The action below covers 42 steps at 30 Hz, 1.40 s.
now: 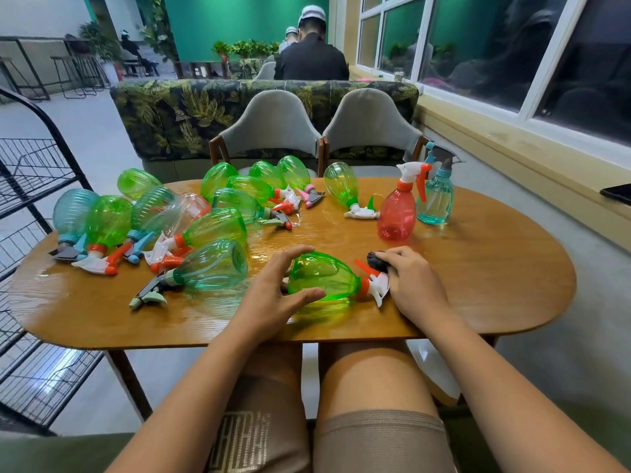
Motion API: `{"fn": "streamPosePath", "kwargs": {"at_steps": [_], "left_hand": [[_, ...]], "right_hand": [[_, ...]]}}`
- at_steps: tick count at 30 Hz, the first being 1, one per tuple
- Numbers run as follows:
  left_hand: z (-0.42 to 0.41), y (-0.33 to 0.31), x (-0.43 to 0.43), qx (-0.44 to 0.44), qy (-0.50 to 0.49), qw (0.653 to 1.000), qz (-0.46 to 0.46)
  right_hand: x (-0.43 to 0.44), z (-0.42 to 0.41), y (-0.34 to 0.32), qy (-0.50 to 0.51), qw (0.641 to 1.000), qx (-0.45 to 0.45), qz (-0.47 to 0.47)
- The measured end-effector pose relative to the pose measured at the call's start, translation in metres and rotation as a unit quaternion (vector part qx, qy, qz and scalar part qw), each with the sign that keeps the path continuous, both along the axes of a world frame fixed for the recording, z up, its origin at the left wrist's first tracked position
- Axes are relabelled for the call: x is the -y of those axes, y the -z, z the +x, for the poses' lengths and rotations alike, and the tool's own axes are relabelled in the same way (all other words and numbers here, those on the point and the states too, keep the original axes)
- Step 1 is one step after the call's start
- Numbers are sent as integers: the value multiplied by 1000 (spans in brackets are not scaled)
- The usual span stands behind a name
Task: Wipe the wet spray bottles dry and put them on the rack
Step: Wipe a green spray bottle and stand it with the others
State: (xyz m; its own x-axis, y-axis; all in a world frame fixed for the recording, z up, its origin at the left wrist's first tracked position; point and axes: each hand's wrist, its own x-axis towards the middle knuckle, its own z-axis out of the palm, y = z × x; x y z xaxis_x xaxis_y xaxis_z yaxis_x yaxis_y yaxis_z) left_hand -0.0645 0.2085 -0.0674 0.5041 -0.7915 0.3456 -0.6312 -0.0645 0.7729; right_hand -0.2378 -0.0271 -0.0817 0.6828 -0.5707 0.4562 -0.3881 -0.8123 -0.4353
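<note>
The green bottle [321,278] lies on its side on the table [478,285], near the front edge. Its long axis runs left to right, with the base pointing left and the spray head [375,286] pointing right, its orange trigger angled away from the person. The left hand [273,288] is spread wide across the base, fingers straight on the far side and thumb on the near side; whether they touch the plastic cannot be told. The right hand [413,281] is curled round a dark cloth [375,261], holding it just behind the spray head. Wet patches shine on the table around the bottle. Further left, many other bottles [109,220] lie tipped over in a heap, mostly green. At the far right a red bottle [396,213] and a blue bottle [435,199] stand upright, side by side. A black wire rack [30,172] stands beside the table's left end
</note>
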Motion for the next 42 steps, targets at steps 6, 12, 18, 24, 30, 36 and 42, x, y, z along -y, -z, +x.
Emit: {"fn": "streamPosePath", "kwargs": {"at_steps": [6, 12, 18, 24, 30, 36, 42], "left_hand": [[2, 2, 1, -4, 2, 1000, 6], [1, 2, 1, 1, -3, 1000, 9], [1, 2, 1, 7, -5, 1000, 15], [1, 3, 1, 8, -2, 1000, 16], [2, 3, 0, 10, -5, 1000, 8], [3, 4, 1, 17, -10, 1000, 9], [5, -7, 6, 62, -6, 997, 38]], "right_hand": [[-12, 9, -14, -45, 999, -30, -5], [-21, 20, -18, -109, 994, -6, -13], [-29, 31, -20, -168, 986, -19, 3], [-26, 38, -30, -203, 978, -23, 43], [-24, 22, -28, -126, 983, 134, -4], [0, -2, -7, -26, 994, 104, 9], [1, -2, -6, 16, 996, 67, 62]]}}
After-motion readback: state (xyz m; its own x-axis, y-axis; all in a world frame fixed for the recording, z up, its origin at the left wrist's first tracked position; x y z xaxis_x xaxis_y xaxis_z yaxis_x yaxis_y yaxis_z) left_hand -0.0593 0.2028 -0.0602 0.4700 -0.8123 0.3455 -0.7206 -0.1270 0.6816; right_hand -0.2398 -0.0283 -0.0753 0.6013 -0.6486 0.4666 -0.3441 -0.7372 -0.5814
